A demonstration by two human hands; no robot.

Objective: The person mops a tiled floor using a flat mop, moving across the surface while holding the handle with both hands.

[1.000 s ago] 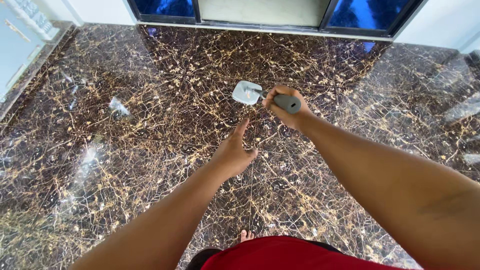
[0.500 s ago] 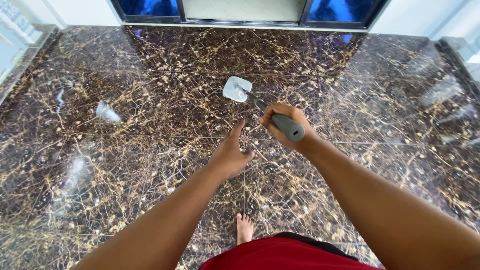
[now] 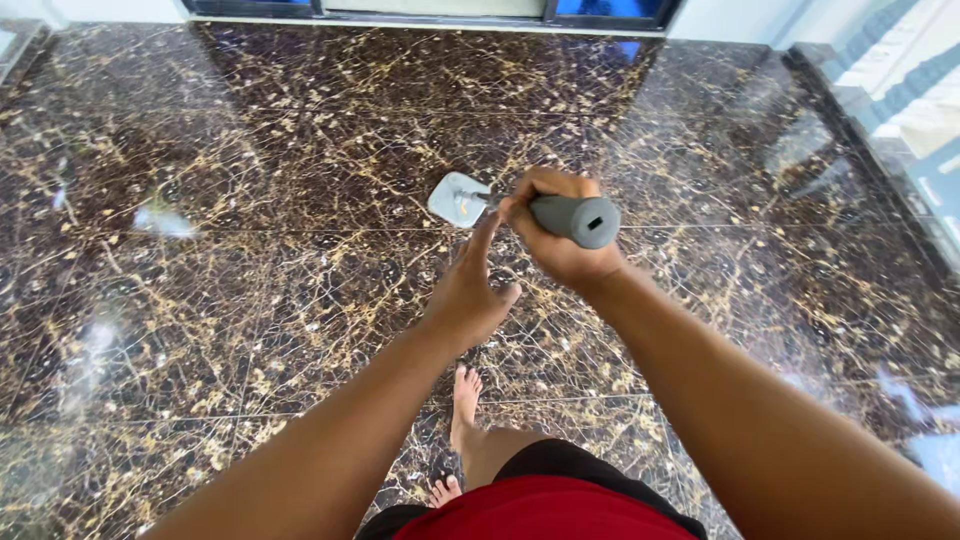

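Observation:
My right hand [image 3: 556, 232] is closed around the grey grip [image 3: 578, 218] at the top of a mop handle. The handle runs down to a small pale grey mop head [image 3: 457, 198] that rests flat on the dark marble floor [image 3: 250, 290] ahead of me. My left hand [image 3: 470, 292] hovers just left of the handle with its fingers straight and apart, holding nothing; its fingertips come close to my right hand. My bare feet [image 3: 464, 396] show below, under red clothing.
The floor is glossy brown-black marble with gold veins and bright reflections. A dark-framed glass door [image 3: 440, 8] runs along the far edge. A dark raised ledge [image 3: 880, 140] with light-coloured railing borders the right side.
The view has swung to the right and the mop head now lies nearer my feet. My right hand pulled the handle closer, and my left hand rose toward it.

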